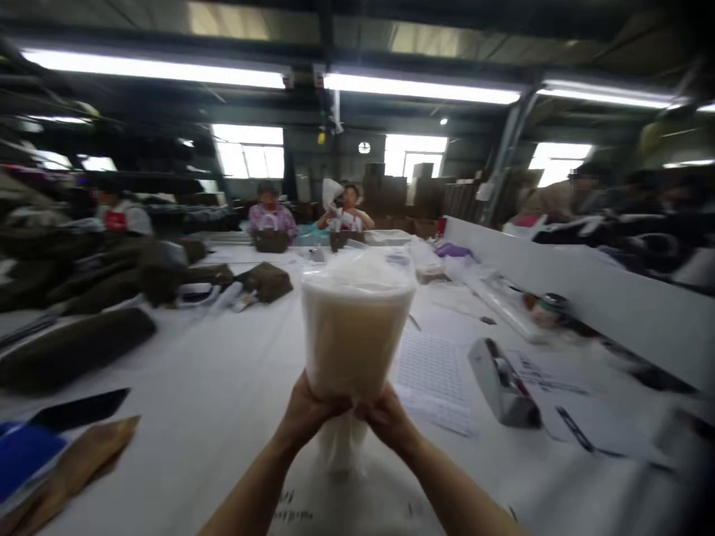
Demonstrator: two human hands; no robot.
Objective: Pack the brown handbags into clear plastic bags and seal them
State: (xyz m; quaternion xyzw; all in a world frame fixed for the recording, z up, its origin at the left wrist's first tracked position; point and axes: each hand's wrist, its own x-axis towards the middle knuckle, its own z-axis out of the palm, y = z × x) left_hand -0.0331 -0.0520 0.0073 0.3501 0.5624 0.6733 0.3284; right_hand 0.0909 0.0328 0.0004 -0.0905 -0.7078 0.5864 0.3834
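Above the white surface [223, 372], the beige bundle in clear plastic wrapping [354, 342] rises between and above the left hand [313, 409] and right hand [391, 418], both gripping its gathered lower end.

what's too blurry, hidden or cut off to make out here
All in the head view:
- contents of the clear bag: blur
- most fingers of the left hand and right hand: behind the bag
- words on the printed sheet: small, blurred
- blue thing: left edge
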